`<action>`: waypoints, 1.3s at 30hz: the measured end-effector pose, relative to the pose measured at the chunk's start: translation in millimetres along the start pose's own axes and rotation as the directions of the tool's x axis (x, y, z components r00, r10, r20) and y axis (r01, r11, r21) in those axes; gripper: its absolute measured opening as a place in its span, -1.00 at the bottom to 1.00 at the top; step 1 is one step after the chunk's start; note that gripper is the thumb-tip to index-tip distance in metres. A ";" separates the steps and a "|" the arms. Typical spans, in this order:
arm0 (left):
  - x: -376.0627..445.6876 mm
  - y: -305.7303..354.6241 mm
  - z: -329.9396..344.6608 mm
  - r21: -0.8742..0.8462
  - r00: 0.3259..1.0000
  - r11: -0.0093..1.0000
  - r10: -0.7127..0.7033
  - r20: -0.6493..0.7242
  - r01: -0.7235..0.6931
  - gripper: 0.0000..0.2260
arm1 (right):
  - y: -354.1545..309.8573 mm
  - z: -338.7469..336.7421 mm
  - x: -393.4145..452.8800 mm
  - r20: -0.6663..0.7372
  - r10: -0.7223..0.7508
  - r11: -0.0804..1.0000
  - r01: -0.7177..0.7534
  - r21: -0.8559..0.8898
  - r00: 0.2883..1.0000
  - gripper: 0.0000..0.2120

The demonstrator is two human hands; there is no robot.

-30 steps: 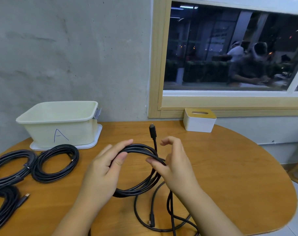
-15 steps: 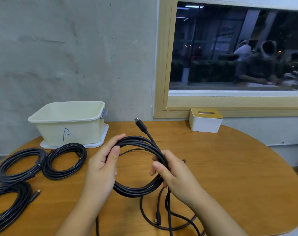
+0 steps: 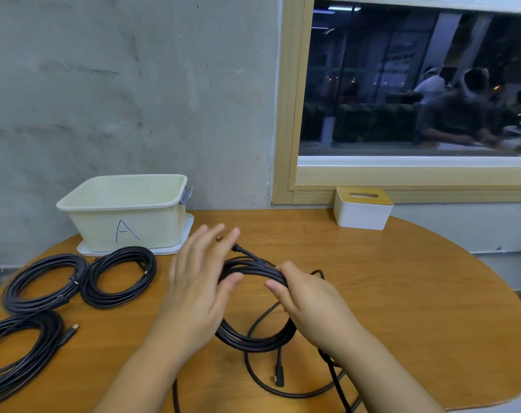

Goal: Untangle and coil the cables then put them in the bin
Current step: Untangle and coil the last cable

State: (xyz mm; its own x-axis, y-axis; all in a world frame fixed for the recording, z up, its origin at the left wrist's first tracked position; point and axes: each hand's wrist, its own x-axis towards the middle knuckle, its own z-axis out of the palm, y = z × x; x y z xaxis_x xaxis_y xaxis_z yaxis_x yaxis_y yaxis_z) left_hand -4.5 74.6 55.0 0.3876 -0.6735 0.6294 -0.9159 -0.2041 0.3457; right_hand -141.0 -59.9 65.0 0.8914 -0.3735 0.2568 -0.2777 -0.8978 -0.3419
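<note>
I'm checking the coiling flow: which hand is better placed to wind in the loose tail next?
Probably the left hand: its fingers are straight and hold nothing, while the right hand grips the coil. The loose tail lies on the table.

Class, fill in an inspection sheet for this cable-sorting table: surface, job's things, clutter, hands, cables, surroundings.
Surface: round wooden table.
Job's things: cream bin marked A, standing on a white tray; nothing seen inside.
Clutter: white tissue box near the window.
Hands: left hand open, blurred, beside the coil; right hand grips the coil.
Cables: half-wound coil with loose tail; three finished coils left of it, outside the bin.
Surroundings: concrete wall, wood-framed window.
</note>
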 end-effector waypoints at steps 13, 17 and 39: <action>0.9 8.1 11.7 -0.148 0.957 0.983 0.146 0.251 -0.111 -0.59 | 4.6 1.4 -7.1 -0.189 -0.161 0.987 0.153 -0.058 0.969 -0.59; -0.7 9.3 10.8 -0.282 0.986 0.955 0.128 0.108 -0.093 -0.64 | 8.3 -5.2 -9.1 -0.086 -0.099 0.994 0.102 0.034 0.991 -0.61; 2.1 -0.1 -12.5 -0.145 0.937 0.985 -0.033 0.347 0.088 -0.62 | 7.0 -5.2 -9.5 -0.042 -0.073 0.997 0.071 -0.037 0.996 -0.70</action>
State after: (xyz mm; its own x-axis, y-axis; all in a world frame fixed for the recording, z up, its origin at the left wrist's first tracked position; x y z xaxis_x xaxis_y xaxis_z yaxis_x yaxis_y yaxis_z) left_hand -2.3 82.1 65.1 0.3573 -0.8709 0.3374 -0.8531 -0.1573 0.4974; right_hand -153.3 -63.9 64.9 0.8934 -0.3165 0.3188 -0.2264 -0.9302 -0.2890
